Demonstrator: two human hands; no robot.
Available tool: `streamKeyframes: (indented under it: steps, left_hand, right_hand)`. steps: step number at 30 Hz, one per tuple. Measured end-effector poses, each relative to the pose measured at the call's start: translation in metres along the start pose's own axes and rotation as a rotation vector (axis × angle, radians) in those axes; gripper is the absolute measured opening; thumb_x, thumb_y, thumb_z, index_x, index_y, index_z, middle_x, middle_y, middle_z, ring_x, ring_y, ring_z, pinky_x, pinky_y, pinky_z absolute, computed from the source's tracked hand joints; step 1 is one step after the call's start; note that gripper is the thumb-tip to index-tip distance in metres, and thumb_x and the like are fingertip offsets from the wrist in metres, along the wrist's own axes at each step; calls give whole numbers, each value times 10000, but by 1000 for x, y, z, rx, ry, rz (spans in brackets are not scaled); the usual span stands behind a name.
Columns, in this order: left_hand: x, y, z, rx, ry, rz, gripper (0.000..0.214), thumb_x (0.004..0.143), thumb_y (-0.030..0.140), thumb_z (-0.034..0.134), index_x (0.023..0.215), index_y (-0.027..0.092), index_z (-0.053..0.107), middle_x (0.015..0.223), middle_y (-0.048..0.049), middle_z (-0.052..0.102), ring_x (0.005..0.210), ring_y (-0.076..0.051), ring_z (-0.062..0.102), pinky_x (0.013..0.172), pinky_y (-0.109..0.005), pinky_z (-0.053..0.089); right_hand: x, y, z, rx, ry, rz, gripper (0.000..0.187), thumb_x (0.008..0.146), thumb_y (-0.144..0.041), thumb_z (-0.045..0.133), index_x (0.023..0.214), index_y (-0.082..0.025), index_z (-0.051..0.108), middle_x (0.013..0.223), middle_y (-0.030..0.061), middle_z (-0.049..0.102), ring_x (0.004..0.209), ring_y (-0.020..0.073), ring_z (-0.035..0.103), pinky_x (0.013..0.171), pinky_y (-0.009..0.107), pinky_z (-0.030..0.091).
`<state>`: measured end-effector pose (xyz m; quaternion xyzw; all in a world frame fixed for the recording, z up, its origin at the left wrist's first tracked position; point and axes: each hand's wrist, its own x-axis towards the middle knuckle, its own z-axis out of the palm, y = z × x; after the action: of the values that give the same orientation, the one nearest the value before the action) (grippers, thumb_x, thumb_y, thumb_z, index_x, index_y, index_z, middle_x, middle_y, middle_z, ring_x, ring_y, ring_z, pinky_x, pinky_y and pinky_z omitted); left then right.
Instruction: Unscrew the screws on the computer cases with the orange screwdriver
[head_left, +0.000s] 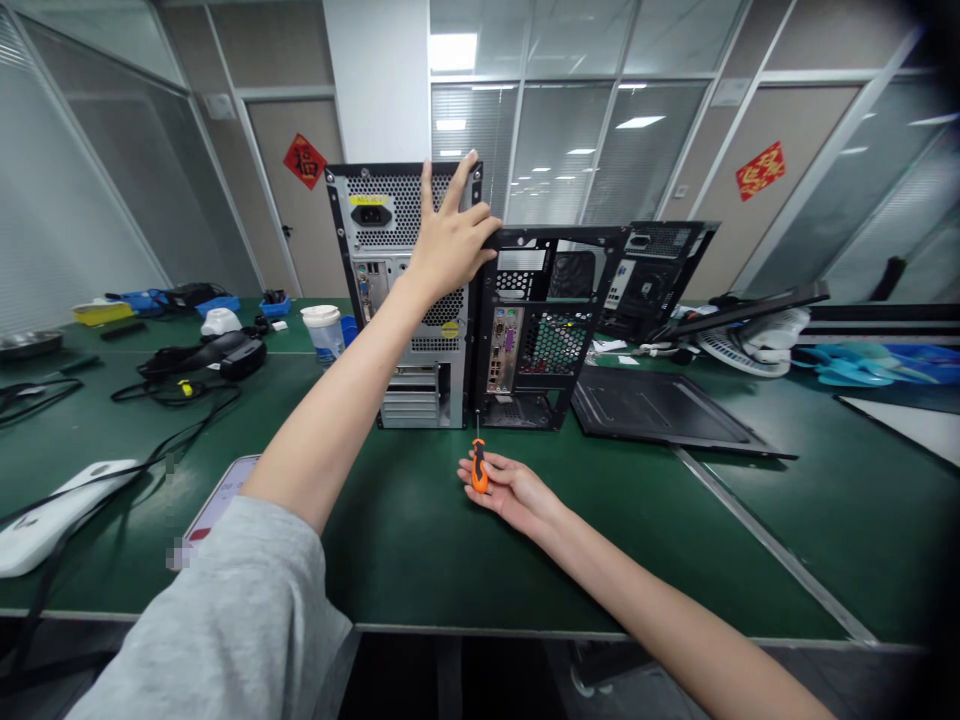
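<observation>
Two computer cases stand side by side with their backs towards me: a taller silver-backed computer case point(409, 210) on the left and a black computer case point(540, 380) on the right. High up, my left hand point(450, 240) rests with spread fingers against the silver-backed case's upper right, some fingers reaching the black case's top corner. My right hand point(510, 490) is lower, palm up, its fingers closed around an orange and black screwdriver point(479, 470). The screwdriver's shaft points up to the bottom edges where the cases meet. Whether its tip touches a screw is too small to tell.
A black side panel point(667, 410) lies flat on the green table point(420, 560) to the right. Behind it stand another computer case point(649, 275) and a white fan point(750, 340). Left are a paper cup point(322, 330), a phone point(225, 495), cables and a white device point(60, 515).
</observation>
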<state>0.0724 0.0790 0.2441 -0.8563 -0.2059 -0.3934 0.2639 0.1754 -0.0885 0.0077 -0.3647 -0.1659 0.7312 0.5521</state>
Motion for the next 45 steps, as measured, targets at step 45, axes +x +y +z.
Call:
streamKeyframes:
  steps: [45]
  left_hand:
    - [0, -1, 0, 7, -12, -1, 487, 733, 283, 573, 1193, 445, 569, 1178, 22, 639, 1453, -287, 45, 1133, -679, -107]
  right_hand:
    - [7, 0, -6, 13, 88, -64, 243, 652, 55, 687, 769, -128, 579, 688, 42, 666, 704, 153, 680, 694, 300, 570]
